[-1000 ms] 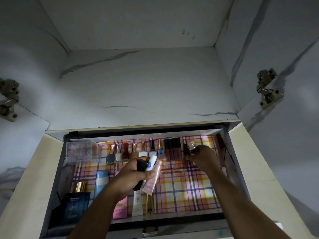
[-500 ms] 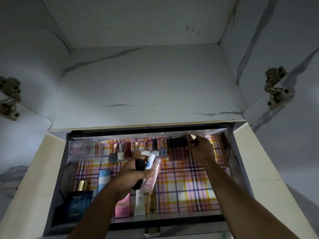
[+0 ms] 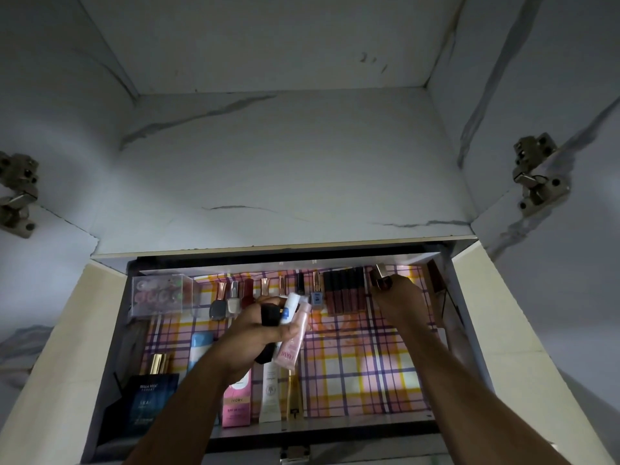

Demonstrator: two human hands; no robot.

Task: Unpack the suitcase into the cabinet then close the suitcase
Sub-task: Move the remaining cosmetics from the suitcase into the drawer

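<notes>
An open cabinet drawer (image 3: pixel 385 370) lined with pink and yellow checked paper lies below me. My left hand (image 3: pixel 258 327) hovers over its middle, gripping several cosmetics together: a pink tube (image 3: pixel 291 344), a white tube with a blue label (image 3: pixel 289 308) and a black item (image 3: pixel 269 315). My right hand (image 3: pixel 399 302) is at the drawer's back right, pinching a small dark bottle with a metallic cap (image 3: pixel 381 276) beside a row of dark lip gloss tubes (image 3: pixel 345 292). No suitcase is in view.
Nail polish bottles (image 3: pixel 231 302) line the back of the drawer, and a clear box (image 3: pixel 161 295) sits at back left. A dark blue box (image 3: pixel 151 402), a blue tube (image 3: pixel 200 347), a pink box (image 3: pixel 237 402) and tubes stand at the front. An empty marbled shelf (image 3: pixel 285 169) is above.
My right hand has carried the small bottle further back and right, to the end of the lip gloss row. My left hand has stayed over the middle with its items.
</notes>
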